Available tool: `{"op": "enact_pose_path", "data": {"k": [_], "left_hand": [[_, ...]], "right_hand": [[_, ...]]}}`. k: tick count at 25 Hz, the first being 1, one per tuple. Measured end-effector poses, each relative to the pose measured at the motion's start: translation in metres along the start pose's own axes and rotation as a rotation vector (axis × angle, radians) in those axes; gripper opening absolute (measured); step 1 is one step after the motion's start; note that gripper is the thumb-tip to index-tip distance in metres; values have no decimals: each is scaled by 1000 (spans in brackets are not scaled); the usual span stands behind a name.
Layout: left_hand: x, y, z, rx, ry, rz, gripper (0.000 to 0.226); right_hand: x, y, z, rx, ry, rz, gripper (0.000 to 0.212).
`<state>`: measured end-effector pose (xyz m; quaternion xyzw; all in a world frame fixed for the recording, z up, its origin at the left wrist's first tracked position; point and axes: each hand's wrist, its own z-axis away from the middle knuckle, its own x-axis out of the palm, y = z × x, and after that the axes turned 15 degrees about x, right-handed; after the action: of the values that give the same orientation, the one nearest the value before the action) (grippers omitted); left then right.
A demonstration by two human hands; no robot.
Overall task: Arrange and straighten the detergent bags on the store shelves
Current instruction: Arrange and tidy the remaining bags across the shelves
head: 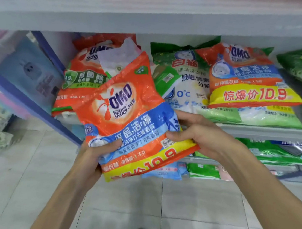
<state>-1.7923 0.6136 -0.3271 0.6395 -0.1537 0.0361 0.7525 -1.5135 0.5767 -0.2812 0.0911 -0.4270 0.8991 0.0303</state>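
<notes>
the left hand [96,152] curls round the lower left edge of an orange omo bag [126,113], thumb on its front. the bag is held upright in the air, in front of the middle shelf [270,132]. the right hand [196,134] grips its right edge. behind, on that shelf, lie an orange stack [85,74], a green-and-white bag [186,85] and a second orange bag [248,82].

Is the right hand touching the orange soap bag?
Touching. The head view shows the right hand gripping the orange bag, with its thumb pressed on the printed front and its fingers closed on the bag's right edge.
</notes>
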Motion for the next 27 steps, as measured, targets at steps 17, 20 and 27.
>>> {"op": "enact_pose_path", "data": {"k": [17,20,27], "left_hand": [[12,172,115,177,16,-9,44],[16,202,125,171,94,58,27],[36,267,115,406,113,111,46]], "right_hand": [[90,-56,125,31,-305,-90,44],[99,-81,152,-33,-301,-34,47],[125,-136,173,-279,-241,-37,33]]}}
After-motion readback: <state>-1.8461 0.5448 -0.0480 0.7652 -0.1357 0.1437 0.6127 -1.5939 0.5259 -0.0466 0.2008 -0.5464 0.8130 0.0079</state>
